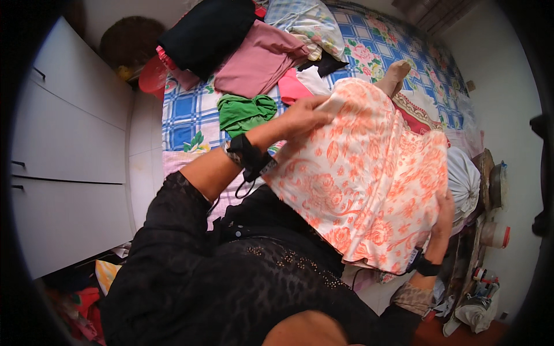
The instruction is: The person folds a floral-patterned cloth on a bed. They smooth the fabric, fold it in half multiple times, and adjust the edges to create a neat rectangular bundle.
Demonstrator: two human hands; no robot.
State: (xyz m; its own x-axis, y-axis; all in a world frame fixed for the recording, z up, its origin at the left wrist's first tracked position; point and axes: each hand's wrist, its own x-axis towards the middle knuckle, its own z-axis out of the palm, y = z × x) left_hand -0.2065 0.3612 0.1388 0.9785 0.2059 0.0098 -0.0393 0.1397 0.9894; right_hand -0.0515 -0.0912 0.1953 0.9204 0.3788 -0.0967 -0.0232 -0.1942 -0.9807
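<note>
Two hands hold one orange-and-white floral cloth (369, 173) spread over the person's lap and the near edge of the bed (184, 124). At the cloth's upper corner the left hand (306, 115) has its grip pinched closed on the fabric; at the lower right edge the right hand (444, 222) is mostly hidden behind the cloth, its fingers curled round the hem. Black wristbands sit on both wrists. Spread wide, the cloth blocks sight of much of the blue checked bedcover and of whatever lies under it. Beyond it on the bed lie a crumpled green garment (245, 112) just beside the left wrist, a mauve folded garment (259, 57), a black bundle (205, 32) and a pale flowered pillow (306, 23). White cabinets (69, 144) stand to the left. On the right, well apart from the cloth, a lidded jar (495, 234) stands amid clutter; what is in it cannot be made out.
</note>
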